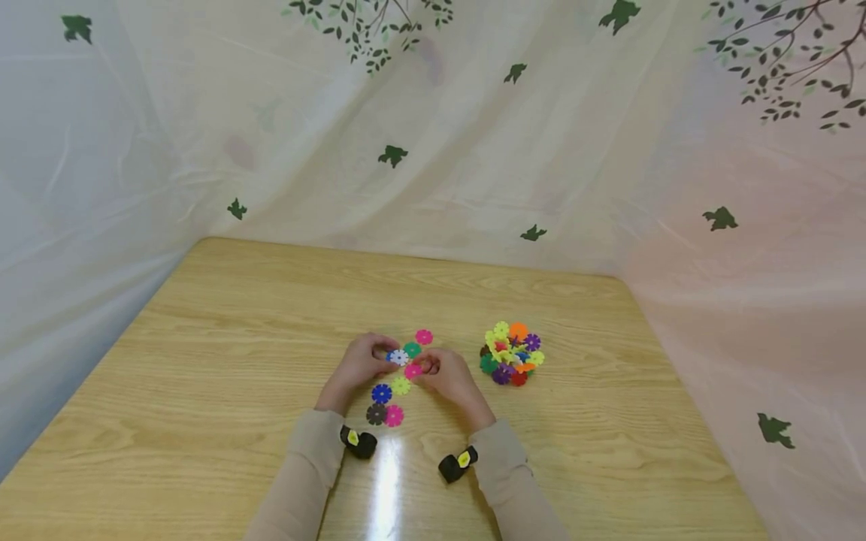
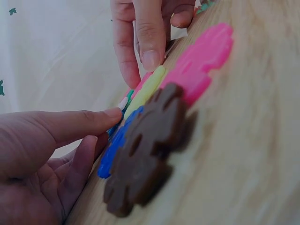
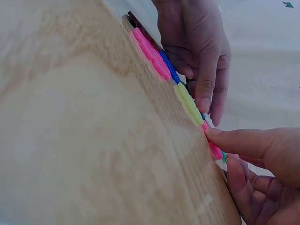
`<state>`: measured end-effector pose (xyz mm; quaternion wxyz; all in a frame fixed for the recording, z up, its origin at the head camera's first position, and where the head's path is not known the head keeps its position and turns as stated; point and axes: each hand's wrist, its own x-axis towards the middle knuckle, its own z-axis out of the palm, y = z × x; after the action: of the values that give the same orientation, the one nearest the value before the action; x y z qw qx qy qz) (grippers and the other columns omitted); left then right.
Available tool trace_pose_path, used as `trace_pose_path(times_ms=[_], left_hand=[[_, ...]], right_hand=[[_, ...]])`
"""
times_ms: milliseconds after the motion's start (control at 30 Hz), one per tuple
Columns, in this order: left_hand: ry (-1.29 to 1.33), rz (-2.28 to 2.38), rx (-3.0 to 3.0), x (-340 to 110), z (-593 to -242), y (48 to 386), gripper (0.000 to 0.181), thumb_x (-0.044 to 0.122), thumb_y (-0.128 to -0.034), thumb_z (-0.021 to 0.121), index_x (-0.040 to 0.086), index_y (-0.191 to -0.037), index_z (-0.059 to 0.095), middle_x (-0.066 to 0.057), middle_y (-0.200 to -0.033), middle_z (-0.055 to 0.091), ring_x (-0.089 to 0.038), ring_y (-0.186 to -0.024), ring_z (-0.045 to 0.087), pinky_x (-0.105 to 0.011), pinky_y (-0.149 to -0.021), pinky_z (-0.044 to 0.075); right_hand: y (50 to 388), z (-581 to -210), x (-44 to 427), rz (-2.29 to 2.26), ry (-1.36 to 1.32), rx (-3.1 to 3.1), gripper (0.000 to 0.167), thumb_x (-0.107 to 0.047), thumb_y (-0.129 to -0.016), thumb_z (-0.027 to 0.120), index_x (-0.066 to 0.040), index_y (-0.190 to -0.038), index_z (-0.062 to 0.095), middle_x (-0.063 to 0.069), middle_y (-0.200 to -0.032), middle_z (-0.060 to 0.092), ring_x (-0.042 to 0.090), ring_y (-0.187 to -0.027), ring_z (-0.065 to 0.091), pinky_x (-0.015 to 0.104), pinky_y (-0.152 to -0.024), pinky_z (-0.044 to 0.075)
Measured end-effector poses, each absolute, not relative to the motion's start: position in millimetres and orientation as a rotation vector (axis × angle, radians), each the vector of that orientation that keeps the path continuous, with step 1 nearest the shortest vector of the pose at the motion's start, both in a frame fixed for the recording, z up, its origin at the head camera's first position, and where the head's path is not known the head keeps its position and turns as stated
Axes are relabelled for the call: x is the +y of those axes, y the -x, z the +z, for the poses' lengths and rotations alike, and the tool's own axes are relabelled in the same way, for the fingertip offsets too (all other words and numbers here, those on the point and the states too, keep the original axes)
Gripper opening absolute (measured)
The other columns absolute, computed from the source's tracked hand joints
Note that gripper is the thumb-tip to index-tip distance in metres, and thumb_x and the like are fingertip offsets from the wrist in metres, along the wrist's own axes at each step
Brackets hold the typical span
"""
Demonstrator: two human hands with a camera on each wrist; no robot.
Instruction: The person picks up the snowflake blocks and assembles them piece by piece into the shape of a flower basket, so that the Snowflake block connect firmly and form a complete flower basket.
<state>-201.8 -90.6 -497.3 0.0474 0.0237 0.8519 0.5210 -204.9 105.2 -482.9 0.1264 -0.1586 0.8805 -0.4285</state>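
A winding row of flower-shaped discs lies flat on the table. My left hand [image 1: 363,361] pinches the white disc [image 1: 399,358] and a blue one partly hidden under its fingers. My right hand [image 1: 448,373] pinches the pink disc [image 1: 413,371] from the right. Above these are a green disc [image 1: 412,349] and another pink disc [image 1: 424,336]. Below them lie a yellow disc [image 1: 401,385], a blue disc [image 1: 382,393], a brown disc [image 2: 145,150] and a pink disc [image 3: 151,54]. Whether neighbouring discs interlock, I cannot tell.
To the right of my right hand stands a ball-like cluster of many-coloured discs [image 1: 512,353]. The wooden table [image 1: 237,315] reaches back to a hanging cloth [image 1: 304,173] printed with leaves and birds. A black band with a small device [image 1: 358,441] sits at each wrist.
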Motion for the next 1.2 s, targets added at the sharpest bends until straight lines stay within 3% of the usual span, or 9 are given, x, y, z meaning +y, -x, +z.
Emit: trace_pose_path(times_ms=[433,700,1033,1200], left_hand=[[-0.117,1.533,2.683,-90.0,-495.5,199.3,0.028,0.006,-0.0781,0.077,0.0,-0.104,0.069,-0.014,-0.097,0.061,-0.018,-0.08,0.053,-0.023,-0.069,0.045],[-0.178,1.559,2.669,-92.6,-495.8,196.7,0.026,0.005,-0.0784,0.076,0.0,-0.103,0.067,-0.013,-0.095,0.061,-0.017,-0.079,0.053,-0.024,-0.069,0.045],[-0.263,1.589,2.675,-94.4,-499.0,195.7,0.027,0.002,-0.0796,0.075,0.001,-0.105,0.067,-0.013,-0.093,0.058,-0.017,-0.078,0.053,-0.024,-0.069,0.047],[-0.283,1.573,2.65,-94.0,-497.3,195.1,0.026,0.002,-0.0815,0.073,0.004,-0.107,0.066,-0.011,-0.092,0.062,-0.016,-0.078,0.055,-0.024,-0.069,0.048]], right_hand=[[208.0,-488.3,108.1,-1.24,0.461,2.601,0.02,-0.011,-0.084,0.075,-0.006,-0.101,0.067,0.008,-0.094,0.064,0.014,-0.076,0.05,0.021,-0.064,0.044],[210.0,-487.7,109.8,-1.216,0.546,2.57,0.027,-0.01,-0.086,0.072,-0.005,-0.113,0.068,0.009,-0.097,0.063,0.013,-0.075,0.05,0.018,-0.062,0.044],[213.3,-486.9,112.0,-1.178,0.594,2.552,0.025,-0.011,-0.085,0.073,-0.006,-0.108,0.067,0.005,-0.085,0.056,0.013,-0.069,0.047,0.019,-0.058,0.04],[215.6,-490.3,113.5,-1.245,0.613,2.528,0.025,-0.008,-0.087,0.07,-0.007,-0.111,0.064,0.009,-0.093,0.064,0.012,-0.07,0.051,0.02,-0.057,0.045]])
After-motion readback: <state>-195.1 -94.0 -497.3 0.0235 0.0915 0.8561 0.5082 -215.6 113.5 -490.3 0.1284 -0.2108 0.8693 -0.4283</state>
